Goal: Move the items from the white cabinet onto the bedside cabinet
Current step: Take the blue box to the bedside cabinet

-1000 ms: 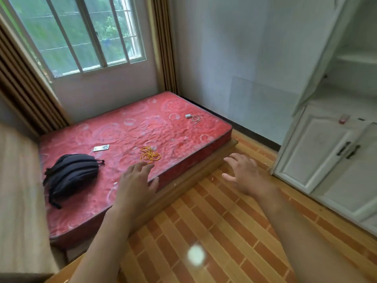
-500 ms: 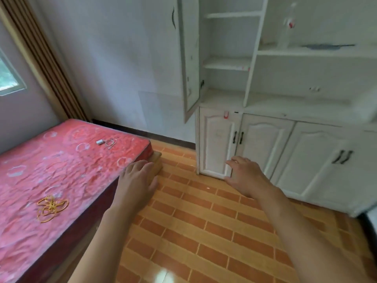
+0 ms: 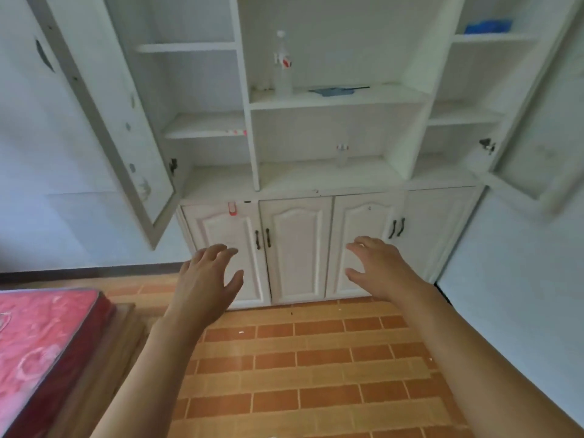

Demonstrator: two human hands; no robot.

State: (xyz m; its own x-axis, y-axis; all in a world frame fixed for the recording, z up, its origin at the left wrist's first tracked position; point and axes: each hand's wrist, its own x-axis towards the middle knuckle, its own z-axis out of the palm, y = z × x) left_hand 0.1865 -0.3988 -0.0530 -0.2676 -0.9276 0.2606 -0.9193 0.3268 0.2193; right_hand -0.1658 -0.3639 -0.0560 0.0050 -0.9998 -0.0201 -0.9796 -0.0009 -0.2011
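White paint covers the cabinet [image 3: 297,181], which fills the far wall with open shelves above and four closed lower doors with dark handles. Its two upper side doors stand swung outward, the left door [image 3: 104,121] tilted toward the camera and the right door [image 3: 543,147] blurred at the frame edge. On the middle shelf of the centre bay stands a clear bottle [image 3: 282,66] with a white cap and a red-and-white label, upright near the left divider, and just beside it to the right lies a flat blue item [image 3: 335,90] whose kind cannot be told. On the lower ledge of the centre bay a small clear bottle [image 3: 342,155] stands upright, well apart from the taller one. A thin red-and-white item [image 3: 236,132] lies at the front edge of the left bay's lower shelf, and something blue [image 3: 488,26] rests on the top shelf of the right bay. A small red tag [image 3: 232,208] hangs at the top of the leftmost lower door. The person's left hand [image 3: 207,279] and right hand [image 3: 377,268] are both held out in front of the lower doors, fingers spread and relaxed, grasping nothing and touching nothing. Below them runs a floor [image 3: 316,374] of orange and tan tiles, and a bed with a red mattress [image 3: 34,346] on a wooden base sits at the lower left.
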